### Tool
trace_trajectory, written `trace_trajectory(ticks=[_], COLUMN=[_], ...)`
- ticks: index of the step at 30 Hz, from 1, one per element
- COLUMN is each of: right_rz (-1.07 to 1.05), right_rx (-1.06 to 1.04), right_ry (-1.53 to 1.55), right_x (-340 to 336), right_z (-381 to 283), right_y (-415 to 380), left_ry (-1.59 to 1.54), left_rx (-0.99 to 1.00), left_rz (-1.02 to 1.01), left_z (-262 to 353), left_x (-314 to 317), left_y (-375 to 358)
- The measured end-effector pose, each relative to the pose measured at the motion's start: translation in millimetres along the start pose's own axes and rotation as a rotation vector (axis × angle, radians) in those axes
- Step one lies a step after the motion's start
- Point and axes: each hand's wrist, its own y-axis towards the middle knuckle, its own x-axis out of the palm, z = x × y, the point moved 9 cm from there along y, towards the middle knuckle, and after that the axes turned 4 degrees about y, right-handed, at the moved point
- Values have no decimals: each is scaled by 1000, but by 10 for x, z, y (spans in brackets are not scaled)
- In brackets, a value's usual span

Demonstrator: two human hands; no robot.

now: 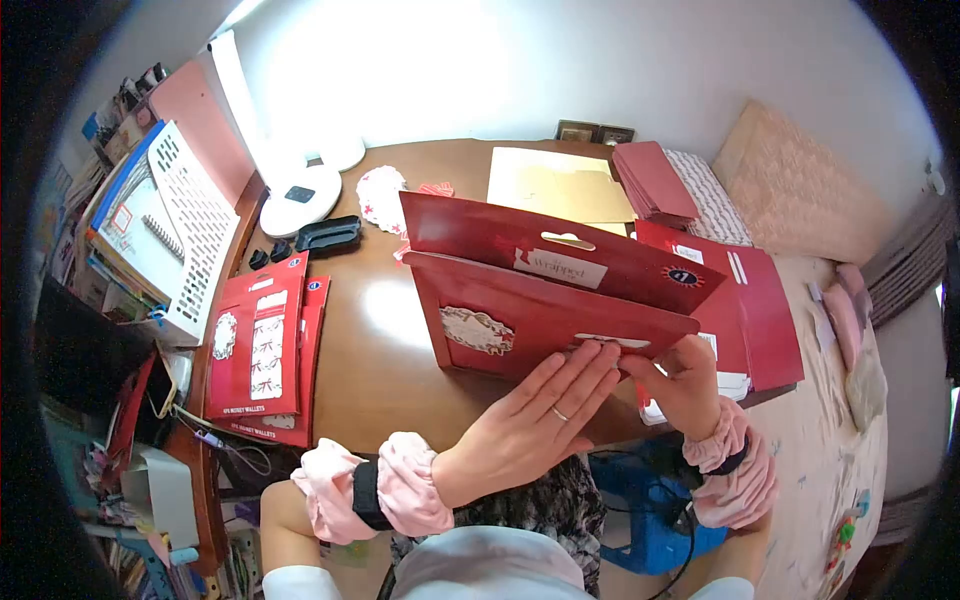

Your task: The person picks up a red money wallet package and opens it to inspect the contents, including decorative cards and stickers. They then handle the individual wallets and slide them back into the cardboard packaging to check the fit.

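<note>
A red cardboard packaging folder (545, 330) stands half open on the desk in front of me. Its back panel has a hang hole and a "Wrapped" label; its front panel shows a white ornate cutout. My left hand (540, 415) lies with fingers stretched flat against the front panel, by a white slot or label near its right side. At the right end of that panel, my right hand (685, 385) pinches the cardboard edge between thumb and bent fingers. Finished-looking red money wallet packs (265, 350) lie stacked on the left.
More flat red cardboard (765, 320) lies at the right desk edge. Behind are cream card sheets (560, 180), dark red envelopes (650, 180) and white cutouts (381, 198). A black tray (330, 234) and desk lamp (300, 200) stand back left, near a white perforated rack (190, 230).
</note>
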Motion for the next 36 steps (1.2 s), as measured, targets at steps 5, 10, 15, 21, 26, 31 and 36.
trace_trajectory(ticks=[5,10,15,21,26,31,36], right_rz=[3,42,97,195,230,210,219], right_rx=[-16,-110,-47,-21,-17,-59,-22], right_ry=[-84,73,31,16,-58,-129,110], right_x=[-26,39,134,97,59,96,84], right_z=[18,-137,-144,-123,-129,-200,-135], right_y=[-17,19,42,46,53,67,114], left_ry=[-166,-405,-1314,-1483,-1536,-1600,-1607], left_rx=[98,-240,-599,-691,-830,-802,-744], left_rz=[192,713,495,480,377,433,474], left_z=[39,-752,-1433,-1462,-1452,-1466,-1471], left_x=[-242,-582,-46,79,243,226,141], left_y=[-179,-794,-648,-448,-471,-425,-402])
